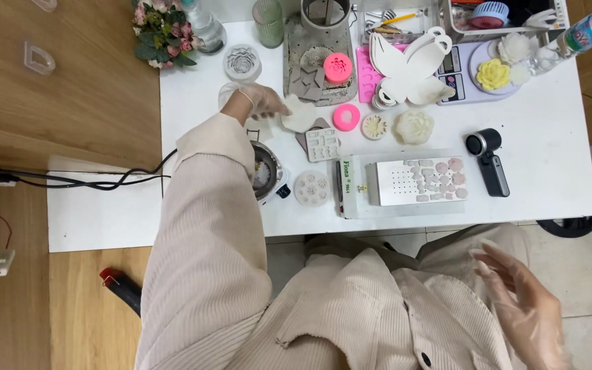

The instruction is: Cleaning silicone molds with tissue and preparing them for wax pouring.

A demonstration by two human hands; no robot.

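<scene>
I see my left hand (263, 101), in a thin clear glove, stretched out across the white bench (549, 157), its fingers closed on a floppy white piece (301, 114), probably soft sheet or paste, which lies flat just left of the round pink mould (346, 117). That mould serves as my landmark: behind it a grey slab (296, 55) carries a second pink mould (338, 68), to its right lies a pale cast flower (414, 127), in front a white tray (419, 181) of small pinkish pieces. My right hand (523, 308), gloved too, hangs well in front of the bench, fingers spread, holding nothing.
</scene>
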